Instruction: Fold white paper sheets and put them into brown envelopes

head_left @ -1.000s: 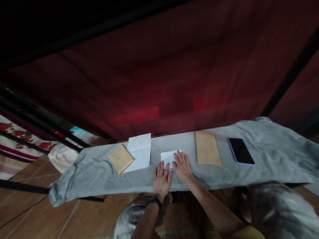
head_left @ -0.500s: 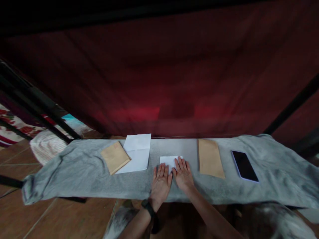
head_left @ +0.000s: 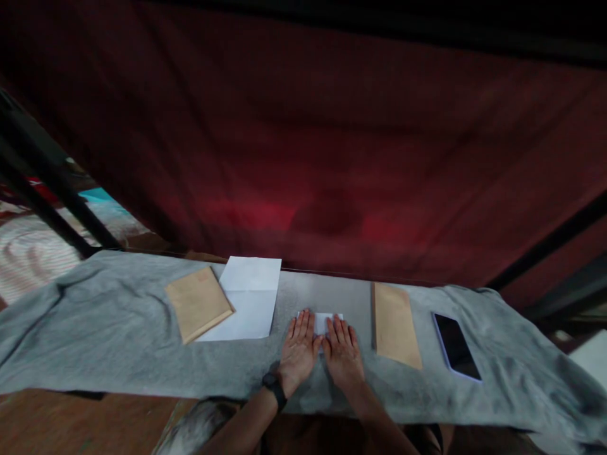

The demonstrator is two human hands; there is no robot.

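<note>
A small folded piece of white paper (head_left: 321, 323) lies flat on the grey cloth, mostly covered by my hands. My left hand (head_left: 300, 354) presses on its left part, palm down with fingers stretched out. On the right part rests my right hand (head_left: 342, 354), also flat and open. The two thumbs nearly meet at the near side of the paper. To the left is a larger creased white sheet (head_left: 251, 297), partly under a brown paper envelope (head_left: 199, 303). Another brown envelope (head_left: 396, 325) lies to the right of my right hand.
A phone with a pale purple case (head_left: 456, 346) lies at the right. Grey cloth (head_left: 118, 322) covers the narrow surface, wrinkled toward both ends. Behind it hangs a dark red curtain (head_left: 332, 158). Dark metal bars (head_left: 545, 246) stand at both sides.
The view has tilted and shifted. My left hand has moved further up over the paper's left side, and both hands stay flat on it. The envelopes and phone lie as before.
</note>
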